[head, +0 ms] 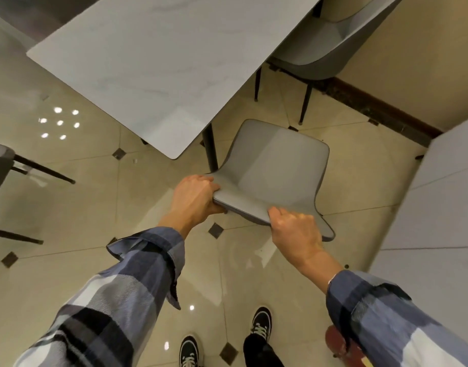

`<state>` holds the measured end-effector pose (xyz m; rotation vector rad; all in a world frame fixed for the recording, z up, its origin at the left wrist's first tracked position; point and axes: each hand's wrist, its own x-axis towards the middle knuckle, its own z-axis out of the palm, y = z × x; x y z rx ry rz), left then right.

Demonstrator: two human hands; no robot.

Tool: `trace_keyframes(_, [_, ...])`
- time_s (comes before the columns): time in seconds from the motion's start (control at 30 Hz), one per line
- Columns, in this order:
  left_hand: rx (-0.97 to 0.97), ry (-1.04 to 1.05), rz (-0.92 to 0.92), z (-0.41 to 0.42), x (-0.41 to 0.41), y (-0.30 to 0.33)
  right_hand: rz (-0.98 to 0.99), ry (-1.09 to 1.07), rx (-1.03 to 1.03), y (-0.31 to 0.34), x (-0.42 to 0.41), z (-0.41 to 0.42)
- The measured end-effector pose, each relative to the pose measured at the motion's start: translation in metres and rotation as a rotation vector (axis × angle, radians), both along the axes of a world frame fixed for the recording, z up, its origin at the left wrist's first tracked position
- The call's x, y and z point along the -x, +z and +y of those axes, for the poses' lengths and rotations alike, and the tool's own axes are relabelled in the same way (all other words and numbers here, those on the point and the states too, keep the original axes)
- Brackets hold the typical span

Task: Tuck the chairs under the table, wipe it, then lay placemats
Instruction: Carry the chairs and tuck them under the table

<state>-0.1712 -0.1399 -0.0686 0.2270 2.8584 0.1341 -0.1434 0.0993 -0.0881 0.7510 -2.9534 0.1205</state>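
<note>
A grey chair (275, 165) stands on the tiled floor just off the near corner of the pale marble-look table (159, 62), its seat out from under the top. My left hand (194, 198) grips the left end of the chair's backrest. My right hand (293, 231) grips the backrest's top edge further right. A second grey chair (315, 54) stands at the table's right side, partly under it. The dark legs and seat edge of a third chair (5, 165) show at the far left.
A pale cabinet (439, 197) with a small dark handle stands close on the right. A beige wall with dark skirting runs behind the right-hand chair. My two feet in dark shoes stand on the glossy floor below. A reddish object (341, 345) lies near my right foot.
</note>
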Motion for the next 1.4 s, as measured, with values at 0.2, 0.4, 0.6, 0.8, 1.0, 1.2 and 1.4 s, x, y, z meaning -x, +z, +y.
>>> trace_keyframes(0.2, [-0.012,0.067,0.025,0.034,0.031,-0.005,-0.032,0.077,-0.054,-0.006,0.053,0.039])
trace_keyframes(0.4, [0.028,0.107,0.073,0.073,0.046,-0.010,-0.003,0.173,-0.053,-0.011,0.089,0.084])
trace_keyframes(0.6, [-0.036,0.043,-0.009,0.111,0.074,-0.015,-0.053,0.231,-0.108,-0.001,0.131,0.139])
trace_keyframes(0.8, [-0.026,0.021,-0.007,0.111,0.144,0.001,-0.121,0.242,-0.174,0.010,0.200,0.139])
trace_keyframes(1.0, [0.000,0.087,-0.042,0.123,0.155,-0.008,-0.155,0.368,-0.120,0.012,0.223,0.142])
trace_keyframes(1.2, [-0.003,0.157,-0.007,0.164,0.158,-0.019,-0.115,0.494,-0.153,0.015,0.258,0.181])
trace_keyframes(1.4, [-0.039,0.337,-0.018,0.203,0.172,-0.029,-0.086,0.659,-0.167,0.019,0.329,0.203])
